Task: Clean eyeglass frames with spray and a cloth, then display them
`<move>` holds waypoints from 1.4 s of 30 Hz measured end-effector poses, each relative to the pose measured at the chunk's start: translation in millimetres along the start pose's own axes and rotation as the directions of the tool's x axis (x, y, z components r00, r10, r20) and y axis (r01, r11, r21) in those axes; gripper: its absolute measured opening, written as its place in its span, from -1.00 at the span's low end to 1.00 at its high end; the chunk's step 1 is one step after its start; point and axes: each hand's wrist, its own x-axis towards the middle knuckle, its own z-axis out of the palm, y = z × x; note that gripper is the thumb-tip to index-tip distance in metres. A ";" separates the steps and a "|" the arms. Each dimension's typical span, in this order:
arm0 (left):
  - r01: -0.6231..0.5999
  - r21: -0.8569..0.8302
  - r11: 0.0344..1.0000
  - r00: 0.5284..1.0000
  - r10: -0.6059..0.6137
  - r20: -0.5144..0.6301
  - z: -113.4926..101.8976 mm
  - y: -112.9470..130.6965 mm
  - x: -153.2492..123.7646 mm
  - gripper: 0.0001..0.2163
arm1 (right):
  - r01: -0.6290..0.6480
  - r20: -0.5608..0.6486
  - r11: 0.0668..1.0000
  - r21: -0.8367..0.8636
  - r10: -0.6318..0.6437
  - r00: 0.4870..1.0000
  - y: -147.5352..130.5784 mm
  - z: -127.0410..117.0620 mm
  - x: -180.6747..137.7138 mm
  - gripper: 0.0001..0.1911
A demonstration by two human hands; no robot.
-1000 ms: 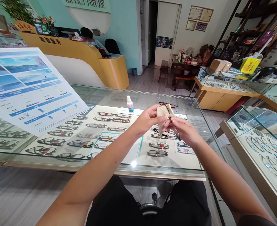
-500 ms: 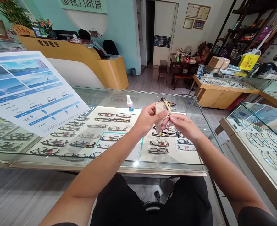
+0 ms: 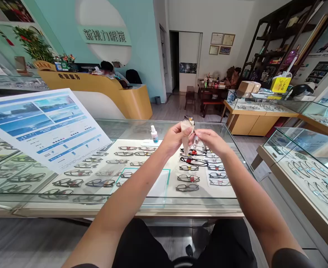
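Note:
Over the glass counter, my left hand (image 3: 173, 139) is closed around a beige cleaning cloth (image 3: 185, 143), which is folded over part of a pair of glasses (image 3: 190, 120). A dark rim of the glasses shows above the cloth. My right hand (image 3: 212, 140) is closed in a pinch on the glasses' near side, its fingertips close to the left hand's; the exact part gripped is hard to make out. On the counter, left of my hands, stands a small white spray bottle (image 3: 154, 134) with a blue label.
Rows of eyeglass frames (image 3: 188, 178) lie inside the glass display case (image 3: 141, 128) under my hands. A large printed sheet (image 3: 49, 128) rests on its left part. Another display case (image 3: 300, 156) stands to the right. Two people sit farther back, one behind a yellow reception desk (image 3: 137, 98).
My view has tilted up, so the counter sits lower in the picture. Both hands still hold the cloth and glasses, with a slightly altered grip; the glasses' hanging part is less visible now.

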 end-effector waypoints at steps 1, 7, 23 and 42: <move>0.008 -0.003 1.000 1.000 -0.008 -0.002 -1.8 -3.3 -1.6 -0.53 | -0.004 0.000 1.000 0.005 0.004 1.000 4.2 0.7 -1.3 -0.59; 0.003 0.056 0.998 1.000 -0.001 -0.031 -8.5 -13.0 -8.7 -0.57 | -0.014 -0.011 1.000 0.006 0.014 1.000 16.9 3.1 -6.8 -0.58; -0.014 0.174 0.985 0.987 0.041 -0.157 -3.6 -6.7 -14.7 -0.52 | -0.012 0.049 0.994 -0.107 0.018 0.999 15.2 7.2 -6.6 -0.55; 0.006 0.162 0.987 0.993 0.013 -0.120 -27.7 -5.5 -6.8 -0.49 | -0.081 -0.065 0.996 -0.026 0.079 0.995 17.5 6.7 -6.7 -0.56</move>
